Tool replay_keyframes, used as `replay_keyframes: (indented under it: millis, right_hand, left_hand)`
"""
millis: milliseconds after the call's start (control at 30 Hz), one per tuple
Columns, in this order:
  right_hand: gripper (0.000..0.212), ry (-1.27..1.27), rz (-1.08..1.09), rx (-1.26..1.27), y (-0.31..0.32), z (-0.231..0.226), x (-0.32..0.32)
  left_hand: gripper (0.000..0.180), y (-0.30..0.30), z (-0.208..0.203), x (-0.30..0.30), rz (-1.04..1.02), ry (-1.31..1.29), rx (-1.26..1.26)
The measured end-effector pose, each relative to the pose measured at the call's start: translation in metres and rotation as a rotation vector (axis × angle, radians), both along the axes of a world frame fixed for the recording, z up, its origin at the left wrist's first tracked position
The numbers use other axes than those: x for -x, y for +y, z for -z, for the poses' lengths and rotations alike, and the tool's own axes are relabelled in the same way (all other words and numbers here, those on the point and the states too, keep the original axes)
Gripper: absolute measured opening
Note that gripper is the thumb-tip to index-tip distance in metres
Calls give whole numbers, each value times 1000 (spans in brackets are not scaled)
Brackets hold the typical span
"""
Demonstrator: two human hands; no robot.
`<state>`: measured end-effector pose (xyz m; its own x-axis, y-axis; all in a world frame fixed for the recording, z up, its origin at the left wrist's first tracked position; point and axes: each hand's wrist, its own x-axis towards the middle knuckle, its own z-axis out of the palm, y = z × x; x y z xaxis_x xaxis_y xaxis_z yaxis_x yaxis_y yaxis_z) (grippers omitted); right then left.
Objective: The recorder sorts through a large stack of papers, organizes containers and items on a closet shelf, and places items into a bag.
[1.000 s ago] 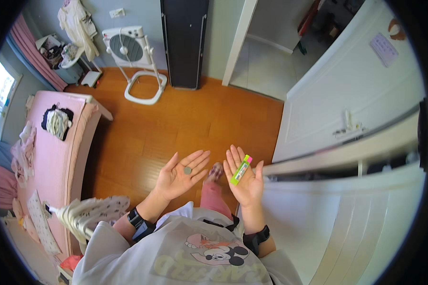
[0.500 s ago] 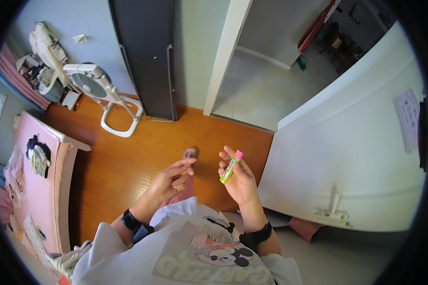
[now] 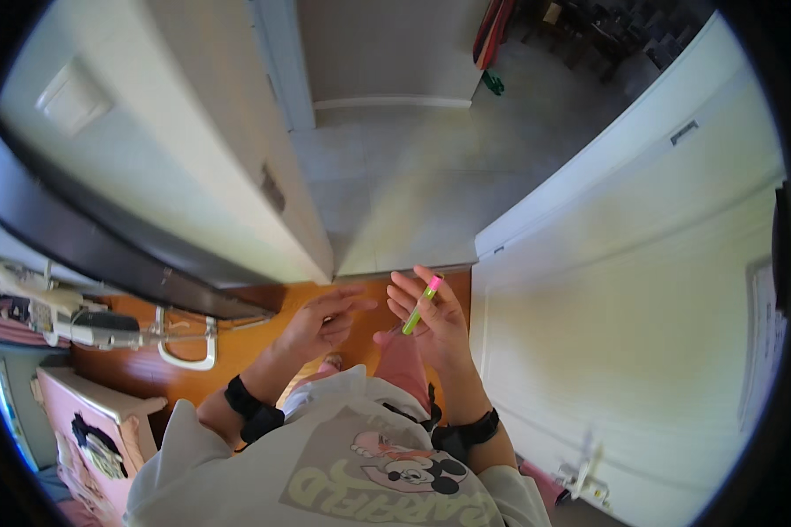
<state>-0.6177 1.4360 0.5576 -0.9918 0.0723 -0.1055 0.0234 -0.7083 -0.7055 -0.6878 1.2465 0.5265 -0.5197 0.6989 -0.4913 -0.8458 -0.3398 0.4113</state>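
Observation:
My right hand [image 3: 439, 329] is turned palm up. Across its fingers lies a slim lime-green stick with a pink end [image 3: 421, 307], held under my thumb; its exact kind I cannot make out. The pink end points up and away, and the green end sticks out on the palm's left side. To the left, my left hand [image 3: 319, 325] hovers a short way off, a little blurred. Its fingers stretch loosely toward the right hand, and nothing shows in them.
Ahead is a doorway with a grey tiled floor [image 3: 387, 167] beyond its sill. A white door frame [image 3: 264, 158] stands close on the left, an open white door [image 3: 589, 290] on the right. Behind the left frame are a dark folded panel [image 3: 105, 237], a white stand [image 3: 189, 356] and a pink-covered bed [image 3: 75, 400].
I have moved forward and turned toward the doorway, so the frame and tiles are nearer. The stick stays in my right hand, seen more edge-on. My left hand remains beside it.

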Motion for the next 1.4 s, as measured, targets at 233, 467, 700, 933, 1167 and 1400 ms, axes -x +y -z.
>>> replay_keyframes:
  millis: [233,467,700,933,1167,1400]
  right_hand:
    - [27,-76,39,-172,135,12,146]
    - [49,-204,-162,-91,248,25,286]
    - [48,-385,-121,-319,336,50,433]
    - [46,-371,-61,-378,431,33,576]
    - [51,-316,-155,-247,567,45,673]
    - [47,-72,-309,-11,756,29,737]
  left_hand:
    - [15,132,16,116,-101,-86,-18]
    - [12,242,30,228,-131,-93,-127]
    - [11,343,78,372,-115,-131,-195]
    - [12,458,57,533,12,-75,-130]
    - [12,598,48,633,64,-150,-99]
    - [13,788,38,690,13,-164,-327]
